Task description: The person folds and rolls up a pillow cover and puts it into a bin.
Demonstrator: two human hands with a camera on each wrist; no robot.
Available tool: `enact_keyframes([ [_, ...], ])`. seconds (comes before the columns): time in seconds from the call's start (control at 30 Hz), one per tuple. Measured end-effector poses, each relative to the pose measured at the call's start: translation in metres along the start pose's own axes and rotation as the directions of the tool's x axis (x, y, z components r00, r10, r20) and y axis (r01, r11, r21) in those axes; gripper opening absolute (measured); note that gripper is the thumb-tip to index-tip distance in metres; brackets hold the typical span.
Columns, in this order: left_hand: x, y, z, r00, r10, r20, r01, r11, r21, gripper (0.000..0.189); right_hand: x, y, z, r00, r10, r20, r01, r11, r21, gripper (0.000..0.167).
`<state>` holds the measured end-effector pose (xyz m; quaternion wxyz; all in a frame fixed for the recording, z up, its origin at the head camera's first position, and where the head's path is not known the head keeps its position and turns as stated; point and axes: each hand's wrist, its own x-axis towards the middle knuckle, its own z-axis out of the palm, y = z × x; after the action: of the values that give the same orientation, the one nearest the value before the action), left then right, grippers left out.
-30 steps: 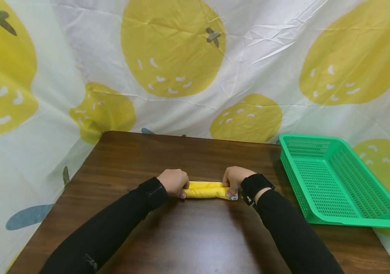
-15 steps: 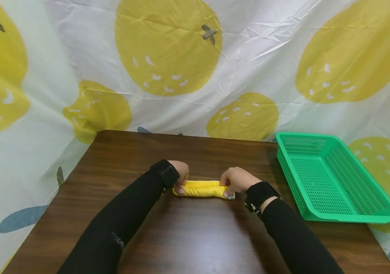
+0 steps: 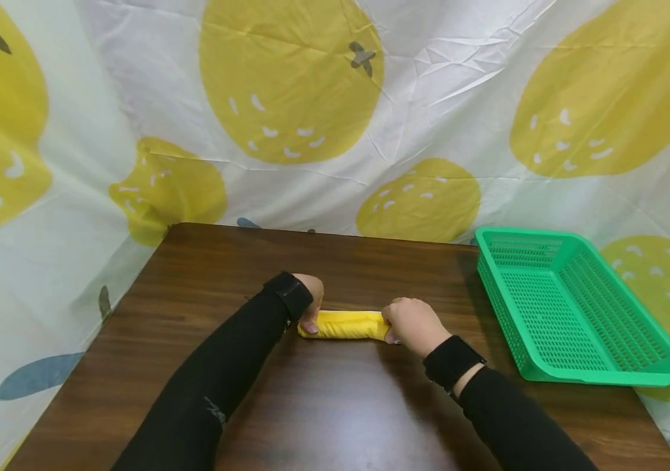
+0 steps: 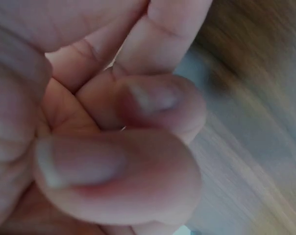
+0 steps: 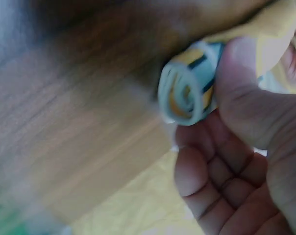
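A rolled-up yellow cloth [image 3: 349, 325] lies crosswise on the dark wooden table, between the two hands. At its left end, the left hand [image 3: 312, 302] grips the roll from above. The left wrist view shows that hand's curled fingers and thumb [image 4: 133, 178], blurred, with the cloth out of sight there. The right hand [image 3: 420, 324] pinches the other end between thumb and fingers. From the right wrist, the end of the cloth [image 5: 182, 95] appears as a coiled spiral with white, yellow and dark green edges, partly covered by the thumb.
A green plastic basket [image 3: 591, 376] with slotted sides stands on the table's right side. The brown table [image 3: 311, 405] reaches back to a white curtain [image 3: 311, 190] printed with yellow fruit, which also runs along the left.
The left hand has shifted and turned over the roll's left end. The right hand has rolled its wrist over, so the white patch at that end is now mostly covered.
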<state>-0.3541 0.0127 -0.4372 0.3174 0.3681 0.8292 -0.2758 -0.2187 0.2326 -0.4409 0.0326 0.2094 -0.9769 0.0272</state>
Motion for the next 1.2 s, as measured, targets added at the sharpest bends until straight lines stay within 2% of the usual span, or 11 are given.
enact_keyframes([
  [0.03,0.001,0.000,0.000,1.000,-0.001,0.002,0.001,1.000,0.023,0.059,-0.003,-0.004,0.000,1.000,-0.004,-0.019,0.003,0.999,-0.039,0.030],
  [0.1,0.003,-0.001,0.002,1.000,-0.028,-0.013,0.028,1.000,0.009,0.059,-0.009,-0.011,0.002,0.999,-0.008,-0.049,0.004,0.996,-0.093,0.029],
  [0.27,0.000,-0.001,0.004,0.992,-0.103,-0.069,0.095,0.989,-0.115,0.055,-0.015,-0.020,0.004,0.997,0.022,-0.071,-0.029,0.994,-0.102,0.034],
  [0.47,-0.020,0.004,0.004,0.987,-0.125,-0.098,0.109,0.982,-0.155,0.051,-0.013,-0.020,0.004,0.997,0.021,-0.076,-0.028,0.995,-0.094,0.034],
  [0.63,-0.038,0.007,0.006,0.969,-0.174,-0.178,0.116,0.948,-0.297,0.048,-0.010,-0.020,0.001,0.999,0.031,-0.042,-0.033,0.997,-0.072,0.033],
  [0.73,-0.042,0.006,0.008,0.965,-0.183,-0.187,0.109,0.931,-0.347,0.050,-0.008,-0.020,-0.001,0.999,0.035,-0.027,-0.036,0.997,-0.062,0.034],
  [0.8,-0.041,0.005,0.009,0.967,-0.184,-0.177,0.112,0.928,-0.357,0.051,-0.007,-0.019,-0.001,0.999,0.037,-0.019,-0.038,0.998,-0.057,0.033],
  [0.87,-0.034,0.002,0.011,0.969,-0.192,-0.154,0.126,0.924,-0.361,0.053,-0.006,-0.018,-0.001,0.999,0.039,-0.014,-0.040,0.998,-0.053,0.033],
  [0.97,-0.021,-0.002,0.014,0.965,-0.214,-0.152,0.143,0.915,-0.377,0.057,-0.004,-0.016,-0.001,0.999,0.045,0.000,-0.045,0.998,-0.042,0.032],
  [1.1,-0.005,-0.006,0.022,0.953,-0.238,-0.186,0.146,0.902,-0.406,0.060,-0.002,-0.014,-0.002,0.998,0.063,0.031,-0.062,0.998,-0.021,0.031],
  [1.2,0.002,-0.008,0.027,0.943,-0.255,-0.216,0.139,0.887,-0.440,0.060,-0.001,-0.013,-0.002,0.997,0.070,0.045,-0.069,0.998,-0.010,0.031],
])
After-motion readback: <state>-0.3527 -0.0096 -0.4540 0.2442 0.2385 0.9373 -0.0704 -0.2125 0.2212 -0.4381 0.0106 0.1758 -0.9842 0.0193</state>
